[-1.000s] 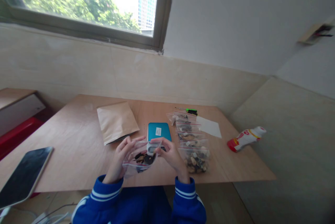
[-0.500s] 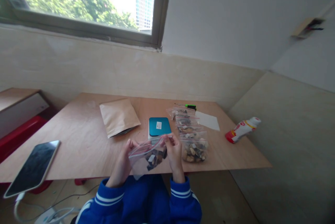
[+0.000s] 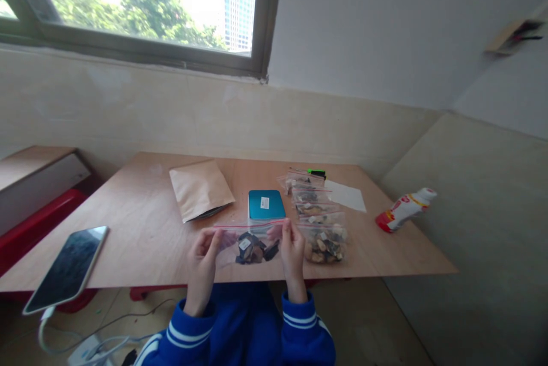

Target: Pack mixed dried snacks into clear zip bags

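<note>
Head view: one zip bag [image 3: 250, 243] of dark pieces is held just above the near bench [image 3: 141, 229] edge, long axis left-right. Left hand [image 3: 203, 257] fingers are clamped on its left top corner, right hand [image 3: 292, 252] fingers on the right; both equally near. Four filled bags [image 3: 319, 220] are counted in a row just right, one teal box [image 3: 265, 204] behind, one phone [image 3: 68, 268] well left.

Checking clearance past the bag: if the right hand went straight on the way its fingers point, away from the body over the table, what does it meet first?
Probably the teal box, just beyond the right hand and its zip bag. Depth is unclear; the row of filled bags lies slightly to its right.
</note>
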### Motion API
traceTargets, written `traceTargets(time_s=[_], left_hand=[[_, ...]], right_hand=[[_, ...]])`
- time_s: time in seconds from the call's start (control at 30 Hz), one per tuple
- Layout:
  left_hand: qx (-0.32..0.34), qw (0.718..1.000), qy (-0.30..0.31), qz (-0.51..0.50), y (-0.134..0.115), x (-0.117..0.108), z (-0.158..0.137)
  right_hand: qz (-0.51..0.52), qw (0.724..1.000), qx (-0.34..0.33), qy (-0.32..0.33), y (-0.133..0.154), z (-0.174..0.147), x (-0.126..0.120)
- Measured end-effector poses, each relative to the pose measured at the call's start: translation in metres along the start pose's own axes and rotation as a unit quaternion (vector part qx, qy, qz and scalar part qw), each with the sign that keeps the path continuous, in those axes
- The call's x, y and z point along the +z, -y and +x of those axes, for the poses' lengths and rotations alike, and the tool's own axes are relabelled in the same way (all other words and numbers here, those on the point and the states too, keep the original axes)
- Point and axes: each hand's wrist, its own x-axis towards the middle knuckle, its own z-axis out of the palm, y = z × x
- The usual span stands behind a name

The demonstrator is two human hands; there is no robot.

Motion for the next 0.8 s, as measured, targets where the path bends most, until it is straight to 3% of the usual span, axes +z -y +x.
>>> traceTargets(time_s=[0.33, 0.47, 0.7, 0.8], left_hand=[[-0.074, 0.994, 0.037, -0.074, -0.003, 0.003, -0.004], [-0.083, 0.992, -0.001, -0.099, -0.004, 0.004, -0.004], [-0.066, 0.995, -0.020, -0.072, -0.002, -0.003, 0.001], [-0.040, 0.996, -0.046, -0.059, 0.000, -0.006, 0.001]], right_hand=[[-0.026, 0.996, -0.035, -0.080, 0.001, -0.003, -0.004], [-0.012, 0.995, -0.022, -0.098, -0.001, -0.006, -0.001], [0.032, 0.994, -0.030, 0.098, -0.002, 0.000, -0.010], [0.051, 0.988, -0.005, 0.148, 0.001, 0.002, -0.013]])
